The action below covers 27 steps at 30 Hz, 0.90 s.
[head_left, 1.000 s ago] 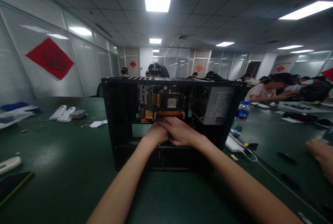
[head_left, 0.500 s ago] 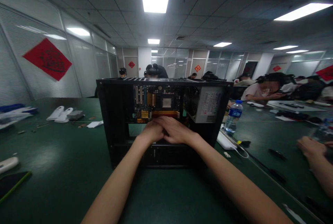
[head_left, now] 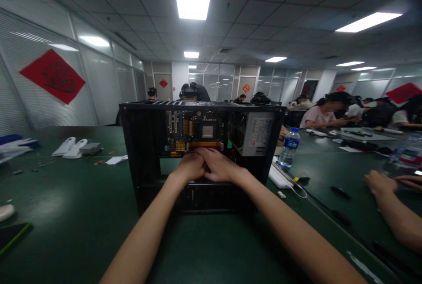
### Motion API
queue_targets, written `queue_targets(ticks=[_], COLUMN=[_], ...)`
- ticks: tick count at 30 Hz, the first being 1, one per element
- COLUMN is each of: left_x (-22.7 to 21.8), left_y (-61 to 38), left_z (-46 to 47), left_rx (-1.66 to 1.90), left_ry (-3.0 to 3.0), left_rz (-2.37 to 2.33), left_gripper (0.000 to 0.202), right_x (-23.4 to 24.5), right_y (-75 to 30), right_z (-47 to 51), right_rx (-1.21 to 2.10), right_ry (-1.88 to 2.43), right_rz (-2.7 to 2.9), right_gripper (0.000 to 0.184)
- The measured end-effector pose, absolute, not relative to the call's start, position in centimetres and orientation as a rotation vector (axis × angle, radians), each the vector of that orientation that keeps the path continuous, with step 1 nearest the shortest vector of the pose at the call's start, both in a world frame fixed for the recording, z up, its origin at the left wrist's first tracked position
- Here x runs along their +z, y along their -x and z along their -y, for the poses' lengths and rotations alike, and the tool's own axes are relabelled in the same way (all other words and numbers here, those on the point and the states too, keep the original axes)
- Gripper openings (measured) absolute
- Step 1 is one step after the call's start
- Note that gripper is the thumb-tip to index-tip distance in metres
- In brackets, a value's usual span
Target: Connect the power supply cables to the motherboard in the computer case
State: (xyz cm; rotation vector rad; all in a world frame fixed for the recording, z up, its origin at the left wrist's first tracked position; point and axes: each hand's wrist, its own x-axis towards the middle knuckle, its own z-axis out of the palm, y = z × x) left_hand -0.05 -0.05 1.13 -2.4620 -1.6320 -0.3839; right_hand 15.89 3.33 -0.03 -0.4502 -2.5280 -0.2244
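Overlapping, left hand point(head_left: 188, 166) and right hand point(head_left: 221, 166) meet; upright motherboard point(head_left: 197, 132) rises just above.

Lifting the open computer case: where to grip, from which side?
I'd take the computer case by its left upright and right upright, one from each side: it stands upright, wide and boxy, open face toward the wearer. The right end is probably heavier, with the power supply mounted high there. The water bottle may crowd that approach.
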Motion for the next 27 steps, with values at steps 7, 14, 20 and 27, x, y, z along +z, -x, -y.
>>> queue_targets(ticks=[7, 14, 20, 27], left_x=[1.34, 1.19, 0.98, 1.17], left_y=[-0.09, 0.0, 0.11, -0.07], left_z=[0.09, -0.23, -0.38, -0.16], left_rx=[-0.404, -0.43, -0.392, -0.394], left_ry=[2.475, 2.512, 2.468, 2.427], left_rz=[1.636, 1.564, 1.543, 1.55], left_gripper=[0.037, 0.035, 0.032, 0.031], right_x=[-0.26, -0.29, -0.44, -0.5], right_y=[-16.02, -16.03, -16.03, -15.85], right_z=[-3.56, -3.47, -3.75, -3.91], right_rx=[-0.261, -0.294, -0.355, -0.374], right_ry=[0.503, 0.551, 0.578, 0.61], right_rz=[2.551, 2.561, 2.577, 2.583], right_gripper=[0.075, 0.073, 0.071, 0.07])
